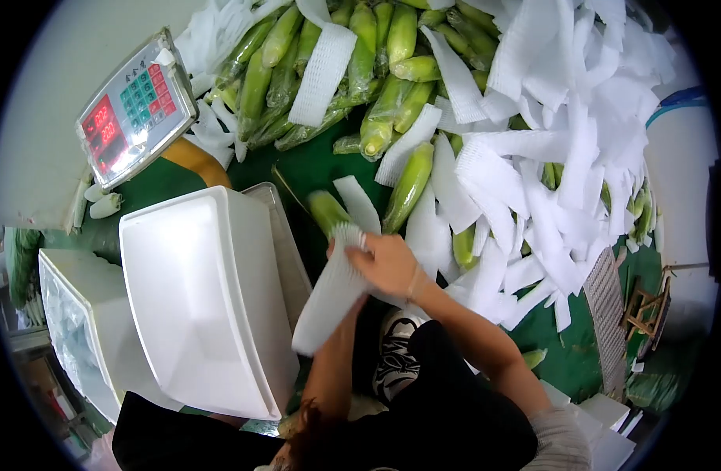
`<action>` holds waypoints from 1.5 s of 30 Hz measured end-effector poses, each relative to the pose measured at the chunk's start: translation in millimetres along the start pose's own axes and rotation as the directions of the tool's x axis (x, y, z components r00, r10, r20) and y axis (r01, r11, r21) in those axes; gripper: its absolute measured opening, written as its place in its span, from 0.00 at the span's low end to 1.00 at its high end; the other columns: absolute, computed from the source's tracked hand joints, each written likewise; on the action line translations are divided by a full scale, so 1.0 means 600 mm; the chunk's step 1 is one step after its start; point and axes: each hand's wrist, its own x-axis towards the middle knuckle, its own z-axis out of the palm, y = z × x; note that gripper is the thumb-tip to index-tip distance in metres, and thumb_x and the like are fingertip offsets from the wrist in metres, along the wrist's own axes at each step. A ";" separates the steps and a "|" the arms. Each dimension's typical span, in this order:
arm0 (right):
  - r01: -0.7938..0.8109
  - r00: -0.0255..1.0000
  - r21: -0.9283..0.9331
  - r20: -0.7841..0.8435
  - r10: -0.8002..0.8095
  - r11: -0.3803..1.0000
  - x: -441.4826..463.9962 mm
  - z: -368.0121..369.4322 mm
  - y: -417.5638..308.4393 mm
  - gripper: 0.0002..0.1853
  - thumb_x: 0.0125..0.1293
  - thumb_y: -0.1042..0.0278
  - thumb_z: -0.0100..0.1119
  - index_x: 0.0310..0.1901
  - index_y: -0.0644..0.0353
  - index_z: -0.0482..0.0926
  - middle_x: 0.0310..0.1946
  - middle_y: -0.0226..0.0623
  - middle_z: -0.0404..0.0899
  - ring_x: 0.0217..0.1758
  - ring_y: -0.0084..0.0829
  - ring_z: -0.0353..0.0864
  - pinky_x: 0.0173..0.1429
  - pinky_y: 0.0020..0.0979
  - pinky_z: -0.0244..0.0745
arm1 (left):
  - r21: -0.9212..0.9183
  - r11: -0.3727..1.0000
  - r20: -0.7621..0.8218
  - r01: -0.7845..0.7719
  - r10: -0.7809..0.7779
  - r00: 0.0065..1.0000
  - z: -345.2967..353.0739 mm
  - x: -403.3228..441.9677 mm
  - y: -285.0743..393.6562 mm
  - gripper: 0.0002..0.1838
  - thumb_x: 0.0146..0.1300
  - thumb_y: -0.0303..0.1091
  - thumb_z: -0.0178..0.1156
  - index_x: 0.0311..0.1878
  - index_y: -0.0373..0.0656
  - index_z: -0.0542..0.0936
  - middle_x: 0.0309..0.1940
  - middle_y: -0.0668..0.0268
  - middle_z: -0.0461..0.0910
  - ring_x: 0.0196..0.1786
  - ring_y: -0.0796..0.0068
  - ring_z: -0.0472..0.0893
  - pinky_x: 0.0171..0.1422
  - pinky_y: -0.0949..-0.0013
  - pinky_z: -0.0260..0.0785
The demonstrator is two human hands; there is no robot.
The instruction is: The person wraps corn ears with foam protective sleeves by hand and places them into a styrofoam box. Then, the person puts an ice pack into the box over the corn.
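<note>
A green ear of corn (pixel 326 210), blurred by motion, pokes out of the top of a white foam net sleeve (pixel 329 294). My right hand (pixel 388 265) is closed on the sleeve's upper end, from the right. Behind the same sleeve is my left hand (pixel 351 311), mostly hidden; a bit of finger shows at the sleeve's left edge, and it appears wrapped around it. Just right of the hands, a film-wrapped corn ear (pixel 410 188) lies among loose foam sleeves (pixel 455 192).
A heap of film-wrapped corn (pixel 364 47) lies at the back. More foam sleeves (pixel 533 157) cover the right side. Left stand a lit scale display (pixel 133 110), a large white foam box (pixel 192 298) and another box (pixel 70 330) holding clear bags. My shoe (pixel 396 353) is below the hands.
</note>
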 end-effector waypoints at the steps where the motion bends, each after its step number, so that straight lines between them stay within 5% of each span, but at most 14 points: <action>1: 0.013 1.000 -0.043 -0.002 -0.013 0.999 -0.023 -0.017 -0.035 0.16 0.57 0.58 0.58 0.33 0.67 0.78 0.20 0.51 0.77 0.27 0.47 0.80 0.33 0.41 0.74 | -0.033 0.999 -0.190 0.018 -0.024 0.981 0.033 -0.062 -0.014 0.21 0.65 0.55 0.49 0.51 0.50 0.75 0.43 0.68 0.79 0.46 0.73 0.79 0.48 0.68 0.74; 4: -0.091 0.996 0.103 0.018 0.090 0.990 -0.024 -0.033 -0.033 0.17 0.55 0.58 0.59 0.29 0.68 0.79 0.15 0.47 0.73 0.21 0.38 0.78 0.28 0.36 0.71 | -0.179 0.972 -0.292 0.152 -0.200 0.935 -0.019 -0.124 -0.021 0.20 0.66 0.52 0.49 0.51 0.50 0.75 0.40 0.69 0.79 0.40 0.76 0.79 0.33 0.71 0.73; 6: -0.255 0.956 0.397 -0.032 0.291 0.882 0.015 -0.020 0.004 0.17 0.54 0.60 0.59 0.22 0.70 0.78 0.12 0.39 0.69 0.16 0.23 0.69 0.23 0.29 0.64 | -0.058 0.993 -0.243 0.104 -0.115 0.963 -0.045 -0.062 -0.025 0.26 0.68 0.51 0.47 0.62 0.45 0.68 0.51 0.66 0.75 0.51 0.70 0.75 0.54 0.66 0.69; 9: -0.248 0.903 0.707 -0.079 0.422 0.663 0.065 0.022 0.078 0.17 0.54 0.61 0.60 0.21 0.72 0.77 0.13 0.39 0.71 0.16 0.24 0.68 0.22 0.31 0.63 | 0.607 0.794 -0.321 -0.038 0.288 0.902 0.051 -0.020 0.015 0.18 0.67 0.41 0.50 0.47 0.35 0.77 0.39 0.61 0.79 0.38 0.71 0.78 0.39 0.68 0.72; 14: -0.433 0.826 0.548 -0.076 0.558 0.716 0.047 0.092 0.193 0.17 0.58 0.62 0.58 0.26 0.74 0.78 0.20 0.42 0.78 0.23 0.27 0.74 0.29 0.29 0.68 | 0.683 0.704 -0.560 0.193 0.336 0.757 0.011 0.044 0.019 0.14 0.61 0.33 0.58 0.45 0.31 0.76 0.42 0.58 0.79 0.40 0.68 0.78 0.41 0.68 0.72; 18: -0.548 0.808 0.249 -0.089 0.582 0.799 0.025 0.076 0.155 0.22 0.60 0.58 0.52 0.26 0.75 0.76 0.26 0.60 0.78 0.32 0.55 0.79 0.39 0.41 0.73 | 0.925 0.367 -0.195 -0.104 0.689 0.698 -0.038 0.030 -0.005 0.23 0.67 0.41 0.52 0.59 0.35 0.67 0.52 0.56 0.74 0.52 0.66 0.75 0.56 0.67 0.66; 22: 0.239 0.897 -0.451 0.442 -0.017 0.860 -0.025 0.019 0.132 0.10 0.53 0.66 0.52 0.32 0.64 0.75 0.27 0.52 0.76 0.30 0.52 0.78 0.36 0.45 0.75 | 0.393 0.918 -0.498 0.050 0.167 0.851 0.032 -0.053 0.022 0.31 0.67 0.51 0.49 0.65 0.39 0.62 0.59 0.58 0.68 0.58 0.62 0.71 0.61 0.63 0.63; 26: -0.064 0.998 -0.292 -0.042 0.054 0.954 0.051 -0.002 0.077 0.14 0.54 0.68 0.54 0.43 0.63 0.74 0.35 0.54 0.76 0.36 0.53 0.78 0.40 0.44 0.76 | 0.345 0.937 -0.295 0.053 0.055 0.954 -0.012 -0.073 0.009 0.36 0.59 0.44 0.60 0.66 0.38 0.60 0.55 0.56 0.69 0.55 0.60 0.72 0.57 0.57 0.67; 32: 0.398 0.912 -0.502 0.305 -0.273 0.768 0.123 0.113 0.176 0.37 0.52 0.70 0.60 0.65 0.58 0.57 0.54 0.52 0.70 0.52 0.50 0.74 0.57 0.39 0.70 | 0.867 0.489 -0.323 0.090 0.414 0.851 0.077 -0.025 0.051 0.44 0.48 0.38 0.66 0.66 0.35 0.56 0.56 0.53 0.68 0.56 0.59 0.71 0.57 0.61 0.66; 36: 0.081 0.993 -0.161 0.098 -0.066 0.984 0.072 0.066 0.189 0.37 0.51 0.76 0.55 0.65 0.56 0.55 0.50 0.54 0.73 0.50 0.55 0.74 0.52 0.45 0.71 | 0.970 0.245 -0.109 0.000 0.430 0.896 0.064 0.047 0.085 0.44 0.45 0.40 0.67 0.65 0.37 0.58 0.57 0.50 0.67 0.56 0.56 0.71 0.57 0.58 0.66; 38: 0.076 0.956 0.008 -0.286 -0.071 0.997 0.015 -0.005 0.182 0.46 0.47 0.79 0.60 0.69 0.51 0.49 0.48 0.48 0.75 0.47 0.45 0.78 0.50 0.39 0.73 | 0.959 -0.269 0.079 0.091 0.558 0.826 0.061 0.085 0.083 0.43 0.44 0.41 0.67 0.64 0.38 0.60 0.55 0.46 0.67 0.54 0.53 0.72 0.57 0.55 0.66; 39: -0.320 0.930 0.377 -0.049 0.364 0.869 -0.014 -0.055 0.165 0.48 0.49 0.81 0.61 0.70 0.52 0.44 0.50 0.39 0.74 0.48 0.31 0.76 0.51 0.32 0.73 | 0.918 -0.315 -0.021 0.239 0.564 0.825 0.091 0.081 0.075 0.43 0.45 0.41 0.67 0.64 0.38 0.59 0.53 0.46 0.66 0.53 0.49 0.70 0.56 0.52 0.66; 42: 0.044 0.921 0.593 -0.336 0.198 0.804 -0.071 -0.100 0.212 0.29 0.58 0.81 0.57 0.62 0.61 0.62 0.45 0.35 0.76 0.42 0.25 0.77 0.44 0.26 0.75 | 0.806 -0.494 0.092 0.327 0.649 0.756 0.048 0.101 0.046 0.42 0.47 0.41 0.67 0.64 0.39 0.60 0.53 0.48 0.65 0.53 0.46 0.68 0.56 0.49 0.64; 45: -0.074 0.937 0.708 -0.192 0.293 0.702 -0.068 -0.143 0.125 0.17 0.63 0.72 0.58 0.53 0.62 0.71 0.39 0.33 0.79 0.36 0.25 0.79 0.37 0.26 0.77 | 0.776 -0.625 0.555 -0.079 0.619 0.556 0.048 0.089 0.017 0.32 0.53 0.33 0.64 0.61 0.39 0.64 0.52 0.49 0.66 0.52 0.50 0.68 0.56 0.56 0.62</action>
